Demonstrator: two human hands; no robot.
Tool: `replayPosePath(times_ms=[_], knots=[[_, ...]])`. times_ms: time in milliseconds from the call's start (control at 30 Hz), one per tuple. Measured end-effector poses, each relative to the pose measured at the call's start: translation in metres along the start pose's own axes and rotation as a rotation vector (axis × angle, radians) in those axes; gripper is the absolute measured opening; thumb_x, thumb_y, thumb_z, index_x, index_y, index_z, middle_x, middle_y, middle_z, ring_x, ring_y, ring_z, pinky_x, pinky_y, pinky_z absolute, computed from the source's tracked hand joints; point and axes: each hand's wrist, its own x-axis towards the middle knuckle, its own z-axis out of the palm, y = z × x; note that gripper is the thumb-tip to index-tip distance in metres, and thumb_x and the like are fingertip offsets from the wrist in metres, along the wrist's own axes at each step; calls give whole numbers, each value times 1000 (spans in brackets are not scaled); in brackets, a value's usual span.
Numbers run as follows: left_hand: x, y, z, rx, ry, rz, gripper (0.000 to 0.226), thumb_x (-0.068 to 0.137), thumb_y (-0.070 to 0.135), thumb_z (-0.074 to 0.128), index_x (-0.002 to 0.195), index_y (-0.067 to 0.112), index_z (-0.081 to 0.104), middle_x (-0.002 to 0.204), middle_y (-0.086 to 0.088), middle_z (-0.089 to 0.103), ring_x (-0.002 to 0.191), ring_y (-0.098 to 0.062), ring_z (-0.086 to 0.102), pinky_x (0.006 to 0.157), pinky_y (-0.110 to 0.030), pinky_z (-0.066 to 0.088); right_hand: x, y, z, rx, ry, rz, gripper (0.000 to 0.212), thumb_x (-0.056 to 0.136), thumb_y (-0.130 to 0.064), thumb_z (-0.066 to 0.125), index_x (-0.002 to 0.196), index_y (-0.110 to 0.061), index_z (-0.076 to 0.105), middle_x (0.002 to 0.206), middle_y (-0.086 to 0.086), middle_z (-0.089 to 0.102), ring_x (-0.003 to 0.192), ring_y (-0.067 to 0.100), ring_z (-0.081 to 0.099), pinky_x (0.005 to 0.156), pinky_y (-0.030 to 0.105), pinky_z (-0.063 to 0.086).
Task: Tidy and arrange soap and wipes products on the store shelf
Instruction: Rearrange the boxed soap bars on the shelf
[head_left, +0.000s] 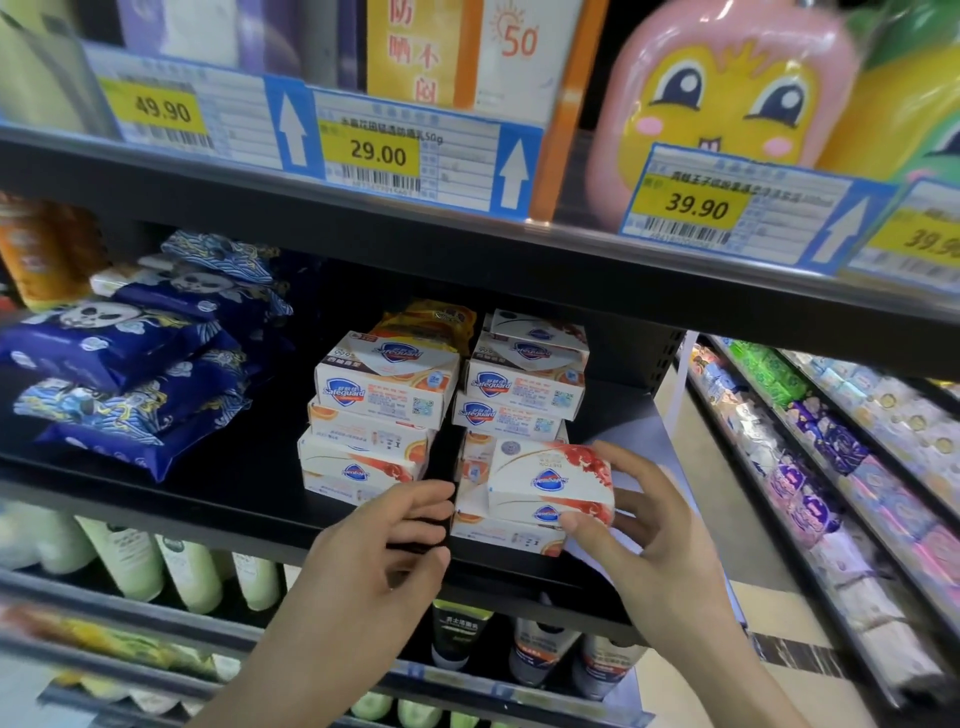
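Observation:
Two stacks of white Safeguard soap boxes stand on the black middle shelf (249, 499): a left stack (379, 410) and a right stack (522, 395). My right hand (644, 525) grips a white and red soap box (545, 478) at the front of the right stack, thumb on its near corner, fingers round its right end. My left hand (395, 540) hovers at the shelf's front edge, fingers loosely curled near the left stack's base, holding nothing. Dark blue panda wipes packs (130, 374) lie piled at the shelf's left.
The upper shelf carries price tags (374, 150), sunscreen boxes and a pink cartoon bottle (727, 104). Below are pale green bottles (135, 561) and tubes (457, 639). An aisle shelf of packaged goods (831, 457) runs along the right. Orange packs (431, 319) sit behind the soap.

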Motion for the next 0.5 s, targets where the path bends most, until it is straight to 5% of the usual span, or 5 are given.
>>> replayPosePath(times_ms=[100,200,300,500], knots=[[3,5,8,289,-19,126,59,96,32,67,132,70,39,129,51,43,122,22,47,91,1,43,-6,-5,-33,146,-18,47,61,74,-20,85,130,-30,63,114,4,78,106,22,74,86,26,59],[7,11,21,572,-60,305,66,94,31,69,146,54,35,145,41,32,137,23,23,107,-3,30,-7,-9,-66,123,34,81,60,71,-23,84,128,-30,66,113,-1,78,103,18,76,79,19,58],[16,15,33,740,-92,406,71,79,20,86,144,21,58,145,4,57,136,-14,48,105,-32,50,6,1,-90,14,110,117,54,74,-20,84,123,-34,68,106,-10,79,97,11,76,74,17,59],[30,18,47,881,-94,405,60,66,10,96,122,11,77,118,-5,75,104,-31,71,81,-51,63,70,40,-90,-121,133,177,52,82,-21,87,126,-34,65,105,-15,77,89,3,75,76,23,59]])
